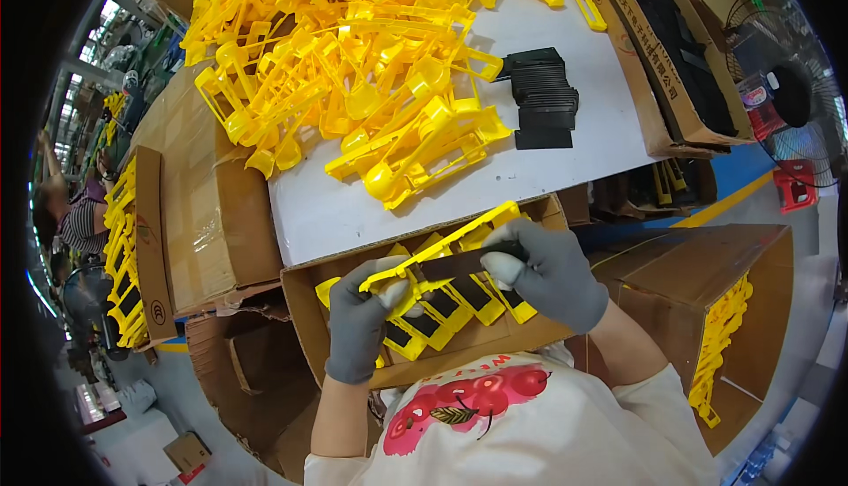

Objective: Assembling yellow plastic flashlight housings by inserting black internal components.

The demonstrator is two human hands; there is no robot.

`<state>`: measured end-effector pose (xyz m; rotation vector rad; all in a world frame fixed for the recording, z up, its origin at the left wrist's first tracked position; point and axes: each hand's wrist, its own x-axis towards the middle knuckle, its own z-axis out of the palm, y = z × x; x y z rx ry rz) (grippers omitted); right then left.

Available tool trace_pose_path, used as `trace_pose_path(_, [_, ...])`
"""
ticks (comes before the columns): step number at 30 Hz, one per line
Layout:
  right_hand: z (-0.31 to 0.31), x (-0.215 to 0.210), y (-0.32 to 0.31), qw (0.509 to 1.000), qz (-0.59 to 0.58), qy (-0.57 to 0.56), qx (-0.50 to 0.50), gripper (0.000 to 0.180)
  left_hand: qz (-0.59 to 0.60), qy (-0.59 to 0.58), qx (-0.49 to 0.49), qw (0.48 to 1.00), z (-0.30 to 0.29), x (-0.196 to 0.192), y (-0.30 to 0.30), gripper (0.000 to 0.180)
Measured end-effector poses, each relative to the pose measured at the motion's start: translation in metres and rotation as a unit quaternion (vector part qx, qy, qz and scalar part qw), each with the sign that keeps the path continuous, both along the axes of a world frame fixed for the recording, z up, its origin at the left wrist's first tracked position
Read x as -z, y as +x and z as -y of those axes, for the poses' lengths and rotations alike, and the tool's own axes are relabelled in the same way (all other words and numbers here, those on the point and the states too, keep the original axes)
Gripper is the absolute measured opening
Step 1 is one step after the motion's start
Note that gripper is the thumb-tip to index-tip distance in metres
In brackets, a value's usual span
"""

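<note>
My left hand (362, 323), in a grey glove, grips the near end of a long yellow plastic frame (450, 241). My right hand (552, 274), also gloved in grey, pinches a flat black strip (461, 263) and holds it against that frame. Both hands hover over an open cardboard box (305, 309) on my lap edge, which holds a row of yellow frames with black inserts (459, 301).
A big heap of loose yellow frames (353, 53) covers the white table (583, 124), with a stack of black strips (543, 97) beside it. Cardboard boxes stand left, right and far right. A fan (791, 89) stands at right. Another person (71, 212) works at far left.
</note>
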<state>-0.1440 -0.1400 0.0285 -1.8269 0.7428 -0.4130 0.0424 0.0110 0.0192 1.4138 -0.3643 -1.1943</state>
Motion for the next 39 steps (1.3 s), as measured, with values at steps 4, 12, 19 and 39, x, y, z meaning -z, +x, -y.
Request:
trace_pose_path(4, [0.003,-0.004,-0.001,0.999,-0.029,-0.024,-0.014,0.022,-0.001,0.000,-0.014,1.000,0.004,-0.002,-0.003,0.029])
trace_pose_path(12, [-0.004,-0.006,-0.002,0.989,-0.052,-0.137,-0.012,0.022,-0.040,-0.009,-0.008,0.999,0.005,-0.002,-0.007,0.026])
trace_pose_path(19, [0.003,-0.004,-0.001,0.986,-0.072,-0.146,-0.022,0.023,-0.038,0.017,0.016,0.999,0.013,-0.010,-0.015,0.026])
trace_pose_path(39, [-0.011,0.045,-0.027,0.995,-0.082,-0.052,-0.027,0.018,0.079,0.050,0.120,0.988,-0.001,0.000,-0.017,0.025])
